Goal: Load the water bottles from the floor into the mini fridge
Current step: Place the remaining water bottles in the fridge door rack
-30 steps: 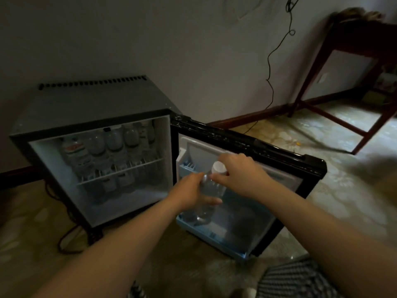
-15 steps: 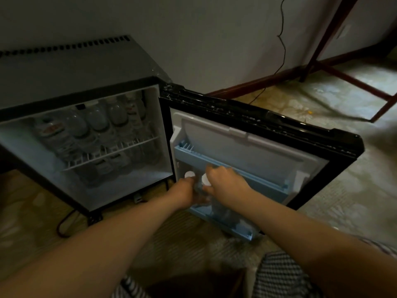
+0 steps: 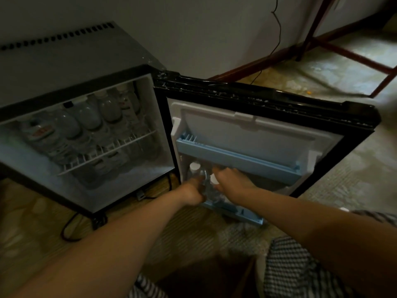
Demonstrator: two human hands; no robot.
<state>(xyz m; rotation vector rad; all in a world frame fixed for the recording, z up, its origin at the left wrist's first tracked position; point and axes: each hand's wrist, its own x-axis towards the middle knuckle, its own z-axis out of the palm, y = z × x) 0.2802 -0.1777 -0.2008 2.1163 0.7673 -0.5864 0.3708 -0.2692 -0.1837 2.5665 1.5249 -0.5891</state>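
DESK: Where are the hands?

PHOTOGRAPHER: Both are at the lower door shelf [image 3: 243, 214] of an open mini fridge [image 3: 75, 67]. The left hand [image 3: 191, 192] curls its fingers round the body of a clear water bottle [image 3: 208, 190]. The right hand [image 3: 233, 179] is bent over that bottle's top, fingers closed about the neck beside its white cap [image 3: 213, 180].

DESK: And the bottle itself?

PHOTOGRAPHER: It stands upright in the lower door shelf, beneath the pale blue upper door shelf [image 3: 236, 152]. A second white-capped bottle [image 3: 195, 167] is just beside it, on the hinge side.

DESK: The cabinet?

PHOTOGRAPHER: More stored bottles [image 3: 88, 119] are ranged in a row on the wire rack [image 3: 111, 152], and others show dimly below it. A black power cord [image 3: 68, 231] loops on the floor by the fridge's foot. Red table legs [image 3: 309, 33] stand near the wall at right.
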